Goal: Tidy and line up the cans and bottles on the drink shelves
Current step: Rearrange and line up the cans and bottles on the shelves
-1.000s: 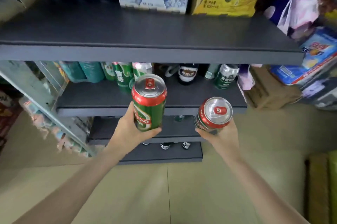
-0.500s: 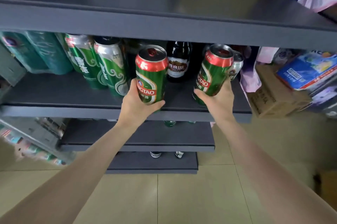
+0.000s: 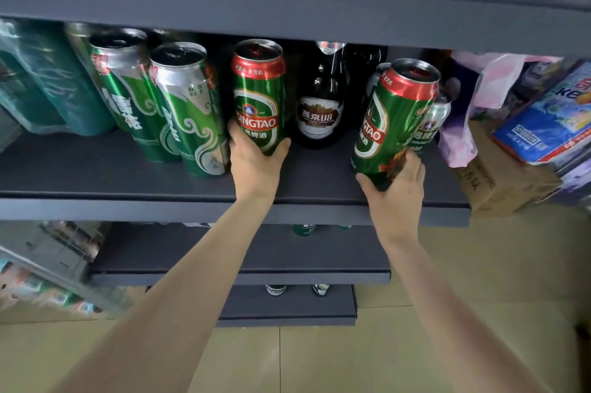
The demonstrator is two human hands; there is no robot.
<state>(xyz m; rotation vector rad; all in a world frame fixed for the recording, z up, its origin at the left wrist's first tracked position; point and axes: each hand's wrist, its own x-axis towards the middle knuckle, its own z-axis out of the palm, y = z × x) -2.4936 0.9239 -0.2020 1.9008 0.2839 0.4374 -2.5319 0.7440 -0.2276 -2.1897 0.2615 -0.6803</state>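
Head view: left hand (image 3: 256,165) grips a green Tsingtao can (image 3: 259,95) round its base, upright on the dark shelf (image 3: 128,175), just right of two green-silver cans (image 3: 179,107) & just left of a dark bottle (image 3: 321,104). Right hand (image 3: 395,187) grips a second Tsingtao can (image 3: 395,120) at the bottom, tilted, w/ another can (image 3: 431,123) just behind it at the shelf's right end.

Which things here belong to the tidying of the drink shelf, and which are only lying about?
Belong to the job:
left hand gripping a Tsingtao can
right hand gripping a second Tsingtao can
green-silver cans
dark bottle
shelf

Lying about:
cardboard box
pink bag
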